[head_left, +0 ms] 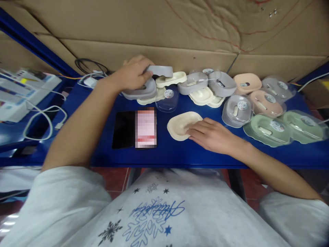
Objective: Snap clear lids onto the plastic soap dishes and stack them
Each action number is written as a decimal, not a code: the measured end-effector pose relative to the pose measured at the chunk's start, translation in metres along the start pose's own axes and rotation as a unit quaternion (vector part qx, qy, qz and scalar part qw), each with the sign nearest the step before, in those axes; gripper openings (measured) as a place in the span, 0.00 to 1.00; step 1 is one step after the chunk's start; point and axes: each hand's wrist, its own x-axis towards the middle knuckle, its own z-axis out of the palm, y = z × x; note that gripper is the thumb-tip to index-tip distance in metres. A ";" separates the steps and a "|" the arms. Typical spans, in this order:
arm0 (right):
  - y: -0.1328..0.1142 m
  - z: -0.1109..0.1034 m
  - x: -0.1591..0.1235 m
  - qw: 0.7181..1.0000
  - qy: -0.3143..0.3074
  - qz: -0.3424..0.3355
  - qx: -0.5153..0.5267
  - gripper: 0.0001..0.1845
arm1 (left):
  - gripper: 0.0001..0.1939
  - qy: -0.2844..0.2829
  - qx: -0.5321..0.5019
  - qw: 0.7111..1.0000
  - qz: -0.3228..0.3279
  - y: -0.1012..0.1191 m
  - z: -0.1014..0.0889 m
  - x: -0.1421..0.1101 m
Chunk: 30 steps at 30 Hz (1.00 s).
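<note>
My left hand is closed on a grey oval plastic box part, lifted at a tilt over the pile at the back; its fingertips are partly hidden. Under that hand lies another grey oval box part, next to a cream tray with a wavy rim and a clear lid bearing a round sticker. Nearer the front edge, my right hand pinches the right side of a shallow cream plastic tray, which sits on or just above the blue shelf.
Two phones lie side by side, one dark, one lit. At right are several oval boxes in grey, peach and green, some under clear lids. White cables lie left; cardboard stands behind the blue shelf.
</note>
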 end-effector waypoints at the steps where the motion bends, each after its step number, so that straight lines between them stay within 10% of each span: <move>1: 0.000 -0.004 0.001 1.000 0.013 0.004 0.006 0.12 | 0.36 -0.007 -0.006 1.000 -0.003 -0.003 0.000 0.002; 10: 0.072 -0.039 0.048 0.986 -0.004 0.160 -0.040 0.21 | 0.38 0.022 -0.035 0.999 -0.016 0.003 0.003 -0.030; 20: 0.121 -0.027 0.108 0.965 -0.077 0.239 -0.075 0.26 | 0.44 -0.009 -0.044 0.994 -0.101 -0.005 -0.003 -0.035; 30: 0.081 -0.057 -0.017 0.929 -0.113 0.318 -0.153 0.28 | 0.37 0.116 -0.040 0.992 0.030 0.024 -0.002 -0.079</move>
